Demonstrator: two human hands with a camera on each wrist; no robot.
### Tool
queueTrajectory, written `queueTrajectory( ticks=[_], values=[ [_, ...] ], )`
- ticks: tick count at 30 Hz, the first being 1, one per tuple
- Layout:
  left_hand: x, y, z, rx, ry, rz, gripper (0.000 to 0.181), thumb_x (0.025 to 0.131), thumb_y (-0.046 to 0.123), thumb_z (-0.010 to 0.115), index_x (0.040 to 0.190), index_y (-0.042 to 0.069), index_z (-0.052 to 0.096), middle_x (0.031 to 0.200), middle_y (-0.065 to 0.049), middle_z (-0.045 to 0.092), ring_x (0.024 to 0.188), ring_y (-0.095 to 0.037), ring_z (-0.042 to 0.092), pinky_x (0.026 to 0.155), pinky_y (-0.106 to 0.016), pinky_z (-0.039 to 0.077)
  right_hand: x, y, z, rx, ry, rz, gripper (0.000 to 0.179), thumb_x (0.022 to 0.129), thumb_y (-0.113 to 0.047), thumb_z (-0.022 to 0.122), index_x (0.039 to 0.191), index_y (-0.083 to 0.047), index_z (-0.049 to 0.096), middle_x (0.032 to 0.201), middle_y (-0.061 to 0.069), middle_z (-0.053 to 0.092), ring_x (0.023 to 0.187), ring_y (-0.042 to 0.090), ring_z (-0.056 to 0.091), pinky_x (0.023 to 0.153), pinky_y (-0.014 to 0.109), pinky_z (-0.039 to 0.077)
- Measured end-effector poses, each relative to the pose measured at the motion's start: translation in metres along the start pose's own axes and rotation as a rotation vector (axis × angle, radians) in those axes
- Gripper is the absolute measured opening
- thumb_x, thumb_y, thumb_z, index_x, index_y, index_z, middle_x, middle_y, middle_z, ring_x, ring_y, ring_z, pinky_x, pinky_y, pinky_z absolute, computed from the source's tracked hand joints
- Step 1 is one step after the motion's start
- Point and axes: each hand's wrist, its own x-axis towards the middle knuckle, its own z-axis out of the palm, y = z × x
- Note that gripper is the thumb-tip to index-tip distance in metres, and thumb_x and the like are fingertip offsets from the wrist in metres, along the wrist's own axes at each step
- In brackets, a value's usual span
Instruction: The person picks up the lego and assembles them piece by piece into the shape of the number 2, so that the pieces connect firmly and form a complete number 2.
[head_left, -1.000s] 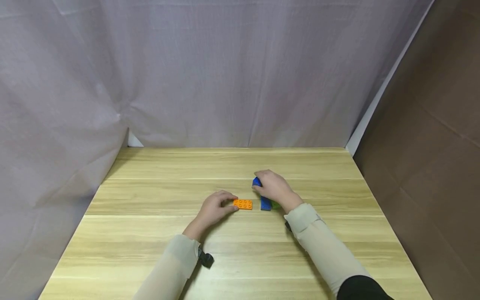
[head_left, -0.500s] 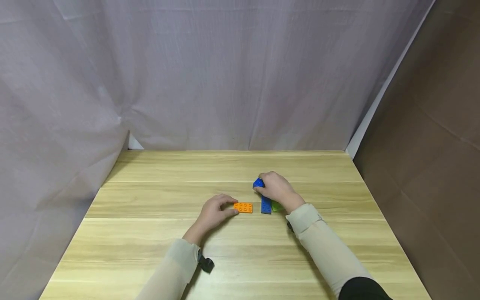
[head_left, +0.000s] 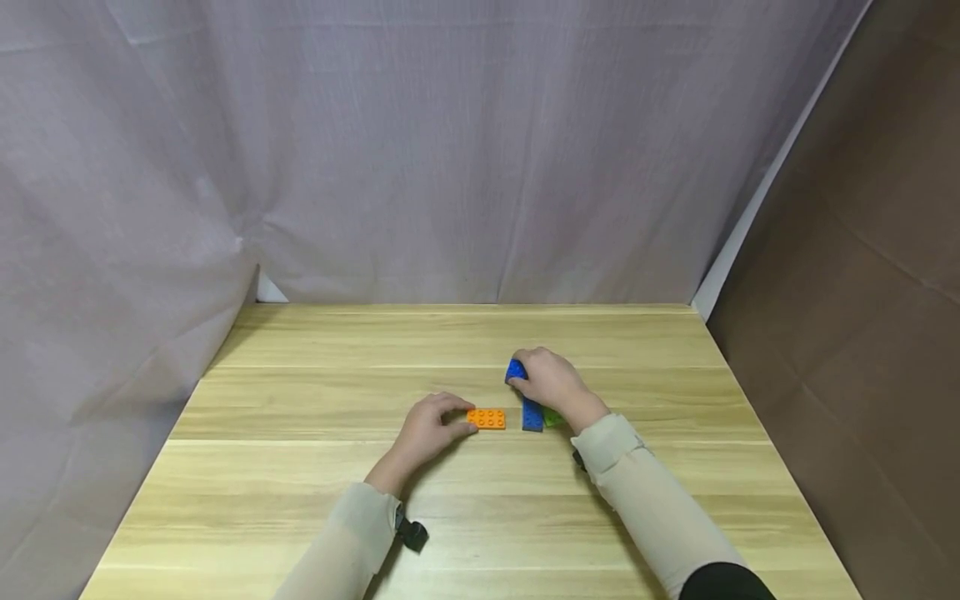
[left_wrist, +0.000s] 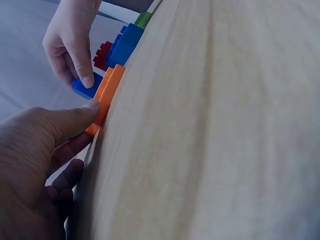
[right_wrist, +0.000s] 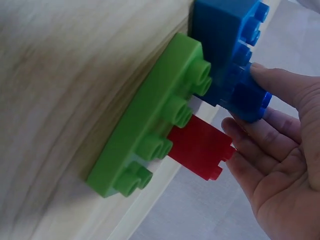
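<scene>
Studded orange brick (head_left: 486, 418), blue brick (head_left: 514, 371) — grained tabletop (head_left: 247, 467)

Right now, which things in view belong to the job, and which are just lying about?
Probably the job:
orange brick, pinched by the left hand
small blue brick, held by the right hand

Nearby, apparently unheld, perhaps for later:
long blue brick
green brick
red brick

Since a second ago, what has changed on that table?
Hardly anything: the table sits slightly lower in the head view. Nothing was taken or let go. The right hand still grips the small blue brick, the left hand the orange brick; the larger blue brick and green brick stay put.
</scene>
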Motion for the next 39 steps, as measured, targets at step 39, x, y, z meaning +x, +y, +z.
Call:
queueTrajectory(
  ticks=[39],
  values=[
    [-0.013, -0.001, -0.003, -0.001, -0.009, 0.025, 0.033, 0.083, 0.036, 0.083, 0.113, 0.024, 0.076, 0.114, 0.013, 0.071, 0.103, -0.011, 0.058, 0.094, -0.037, 0.048, -0.041, -0.05, -0.018, 0.2, 0.044, -0.291, 0.031, 0.094, -0.027, 0.074, 0.12, -0.011, 0.067, 0.111, 0.0, 0.071, 0.096, 0.015, 0.066, 0.086, 0.033, 0.057]
  ],
)
